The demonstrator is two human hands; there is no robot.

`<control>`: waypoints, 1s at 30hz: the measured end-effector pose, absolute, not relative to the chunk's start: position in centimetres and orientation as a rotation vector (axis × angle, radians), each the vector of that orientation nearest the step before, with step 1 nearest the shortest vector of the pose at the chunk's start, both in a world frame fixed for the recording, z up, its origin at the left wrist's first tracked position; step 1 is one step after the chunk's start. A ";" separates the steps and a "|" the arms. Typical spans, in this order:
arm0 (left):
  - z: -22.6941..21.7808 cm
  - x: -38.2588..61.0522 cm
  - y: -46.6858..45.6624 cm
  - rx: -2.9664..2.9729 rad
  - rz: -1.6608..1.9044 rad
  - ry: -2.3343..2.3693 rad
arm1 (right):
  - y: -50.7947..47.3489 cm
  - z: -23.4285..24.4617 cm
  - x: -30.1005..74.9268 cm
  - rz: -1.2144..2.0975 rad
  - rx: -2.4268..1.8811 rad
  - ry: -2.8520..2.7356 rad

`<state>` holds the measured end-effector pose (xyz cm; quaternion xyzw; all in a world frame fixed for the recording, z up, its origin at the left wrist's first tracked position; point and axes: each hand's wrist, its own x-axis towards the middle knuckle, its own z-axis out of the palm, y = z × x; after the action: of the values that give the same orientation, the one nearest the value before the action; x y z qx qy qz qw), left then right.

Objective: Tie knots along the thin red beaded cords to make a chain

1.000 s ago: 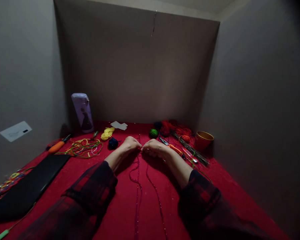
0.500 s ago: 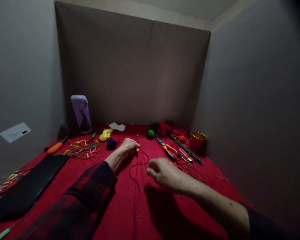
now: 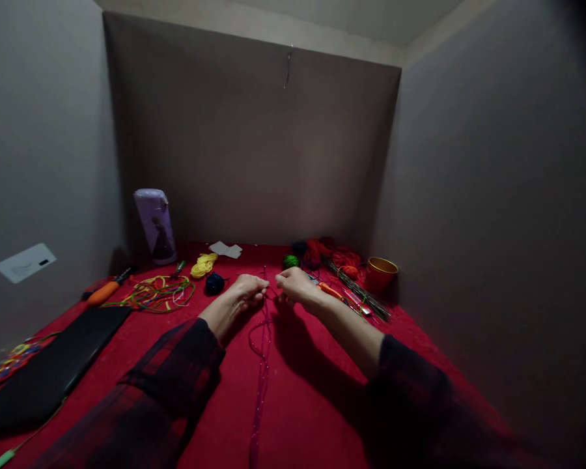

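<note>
A thin, sparkly dark pink cord [image 3: 260, 384] runs down the middle of the red cloth toward me, with a loose loop near its upper part. My left hand [image 3: 247, 290] is closed in a pinch on the cord near its far end. Just to the right, my right hand [image 3: 295, 285] is also closed, its fingertips pinching the cord a short way from the left fingers. The hands are apart by a small gap. A dark blue yarn ball [image 3: 215, 283] lies left of my left hand, and a green yarn ball [image 3: 291, 262] sits behind my right hand.
Orange-handled pliers [image 3: 330, 290], a bundle of thin sticks [image 3: 359, 286] and a red cup [image 3: 381, 275] lie on the right. Tangled coloured cords [image 3: 159, 293], yellow yarn [image 3: 204, 265], a purple bottle [image 3: 156, 228], an orange-handled tool [image 3: 105, 292] and a black flat case [image 3: 53, 365] are left.
My right hand has moved up and left, to beside the left hand, and now pinches the cord. The left hand stays on it. The cord's loop has shifted and narrowed.
</note>
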<state>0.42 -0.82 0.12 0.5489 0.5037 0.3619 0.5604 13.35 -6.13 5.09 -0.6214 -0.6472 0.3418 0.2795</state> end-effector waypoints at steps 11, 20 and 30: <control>0.6 -0.1 -1.0 1.471 0.682 1.275 | -2.1 0.8 12.9 1.079 -1.583 -1.706; 1.2 -0.3 -0.8 1.803 0.647 1.551 | -1.3 0.0 12.7 1.063 -1.640 -1.669; 4.6 1.2 -6.5 2.267 0.382 1.697 | -2.1 0.5 13.1 1.317 -1.517 -1.522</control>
<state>1.16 -6.46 4.57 0.7854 0.5879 0.1325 0.1414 13.09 -2.10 0.50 -0.5732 -0.5749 0.4976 0.3056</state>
